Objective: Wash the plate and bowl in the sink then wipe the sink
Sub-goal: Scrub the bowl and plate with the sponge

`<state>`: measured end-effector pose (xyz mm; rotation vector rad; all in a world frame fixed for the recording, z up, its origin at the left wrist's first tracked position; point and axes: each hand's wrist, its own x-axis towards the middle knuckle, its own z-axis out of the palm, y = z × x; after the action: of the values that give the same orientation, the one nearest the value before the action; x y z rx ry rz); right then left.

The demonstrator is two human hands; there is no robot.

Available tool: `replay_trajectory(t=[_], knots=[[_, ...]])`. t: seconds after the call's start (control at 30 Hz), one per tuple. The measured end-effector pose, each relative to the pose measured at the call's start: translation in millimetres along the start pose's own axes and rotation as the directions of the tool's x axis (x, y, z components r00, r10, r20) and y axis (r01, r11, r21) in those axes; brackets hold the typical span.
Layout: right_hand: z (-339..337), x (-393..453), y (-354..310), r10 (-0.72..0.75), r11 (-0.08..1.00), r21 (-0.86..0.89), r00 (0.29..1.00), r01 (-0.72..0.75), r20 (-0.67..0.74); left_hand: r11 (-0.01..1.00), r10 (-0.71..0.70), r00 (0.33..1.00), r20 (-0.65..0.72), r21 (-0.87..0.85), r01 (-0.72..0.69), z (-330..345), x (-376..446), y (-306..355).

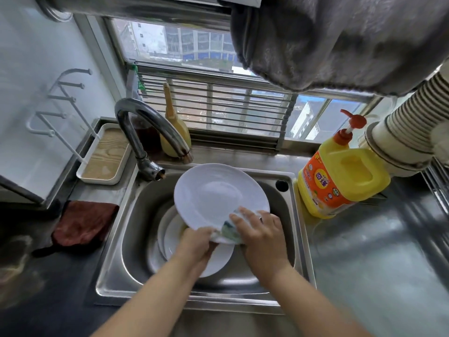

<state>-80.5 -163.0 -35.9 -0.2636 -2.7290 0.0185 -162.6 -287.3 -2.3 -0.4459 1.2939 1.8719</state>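
Gripping plate [213, 193] rim, left hand [196, 244], right hand [260, 234] fingers spread, pressing sponge [229, 233] against it

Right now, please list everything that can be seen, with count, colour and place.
plate: 1, white, held tilted over the sink
sponge: 1, white and green, on the plate's near edge
bowl: 1, white, in the sink under the plate
sink: 1, steel, centre
tap: 1, steel, behind the sink
soap bottle: 1, yellow, right of the sink
cloth: 1, dark red, left of the sink
tray: 1, white, back left
left hand: 1, grips the plate
right hand: 1, presses the sponge
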Motion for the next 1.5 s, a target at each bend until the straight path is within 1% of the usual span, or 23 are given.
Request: replay_trajectory(t=[0.03,0.1,0.13,0.23,0.33,0.4,0.47,0.5,0.63,0.7,0.77,0.83,0.87,0.93,1.0,1.07,1.17,1.2,1.27,1.33,1.4,1.47,1.5], knots=[[0,-5,14,-0.026,0.999,-0.023,1.000,0.026,0.001,0.997,-0.028,0.999,0.020,0.068,0.026,-11,3,12],[-5,-8,43,-0.003,0.997,-0.077,1.000,0.003,-0.002,0.979,-0.090,0.986,0.138,0.193,0.062,-33,13,34],[-9,-6,52,0.038,0.995,-0.090,0.999,-0.038,-0.006,0.980,-0.094,0.983,0.156,0.188,0.064,-35,13,40],[-10,6,27,0.109,0.992,-0.051,0.992,-0.112,-0.063,0.999,0.024,0.999,-0.025,0.038,-0.023,-13,9,18],[-1,7,-6,0.034,0.999,0.003,0.999,-0.034,-0.016,0.998,0.036,0.999,-0.007,-0.049,-0.037,6,2,-6],[1,3,10,-0.023,1.000,-0.007,1.000,0.023,0.019,0.999,-0.020,1.000,0.011,0.033,0.019,-12,11,11],[-6,1,33,-0.014,0.999,-0.036,1.000,0.014,0.008,0.985,-0.077,0.993,0.088,0.163,0.062,-37,25,35],[-10,2,40,0.013,0.999,-0.043,1.000,-0.014,-0.006,0.985,-0.074,0.992,0.105,0.163,0.056,-42,28,43],[-8,14,3,0.094,0.996,0.015,0.992,-0.093,-0.080,0.998,0.050,0.998,-0.037,-0.045,-0.052,-8,22,15],[-2,13,-6,0.058,0.998,0.024,0.997,-0.057,-0.045,0.997,0.035,0.999,0.012,-0.063,-0.034,6,9,2],[-2,5,14,0.003,1.000,-0.003,1.000,-0.003,0.001,1.000,-0.017,0.997,0.079,0.026,0.015,-5,7,21],[-7,-1,43,0.022,0.999,-0.038,1.000,-0.022,0.010,0.987,-0.048,0.984,0.173,0.157,0.020,-26,15,44],[-11,-1,50,0.062,0.997,-0.042,0.998,-0.062,0.003,0.989,-0.041,0.983,0.180,0.150,0.014,-29,16,50],[-12,4,41,0.121,0.992,-0.020,0.992,-0.122,-0.030,0.997,0.003,0.998,0.057,0.071,-0.007,-17,13,39],[-6,7,15,0.114,0.993,0.021,0.993,-0.114,-0.025,1.000,-0.004,1.000,0.014,-0.008,0.004,3,11,12],[-1,2,4,0.038,0.998,0.055,0.999,-0.039,0.015,0.998,-0.063,0.997,0.054,0.006,0.063,2,9,5],[-5,-6,34,-0.042,0.999,0.032,0.997,0.040,0.065,0.985,-0.108,0.988,0.111,0.147,0.091,-27,17,38],[-8,-7,44,-0.004,1.000,0.011,0.997,0.003,0.082,0.983,-0.103,0.986,0.128,0.163,0.082,-33,19,47],[-11,-1,43,0.146,0.988,0.025,0.982,-0.150,0.124,0.992,-0.061,0.994,0.094,0.112,0.050,-29,19,45],[-10,7,25,0.199,0.965,0.134,0.963,-0.225,0.184,0.998,-0.058,0.997,0.044,0.007,0.058,-19,21,30],[-11,7,8,0.045,0.957,0.255,0.942,-0.136,0.332,0.999,-0.031,0.998,0.049,-0.028,0.032,-17,22,20],[-12,1,13,-0.131,0.939,0.341,0.859,-0.053,0.496,1.000,0.005,0.999,0.035,0.004,-0.005,-29,22,25],[-16,1,23,-0.182,0.936,0.350,0.809,-0.032,0.560,0.999,0.014,0.999,0.036,0.029,-0.015,-36,22,30]])
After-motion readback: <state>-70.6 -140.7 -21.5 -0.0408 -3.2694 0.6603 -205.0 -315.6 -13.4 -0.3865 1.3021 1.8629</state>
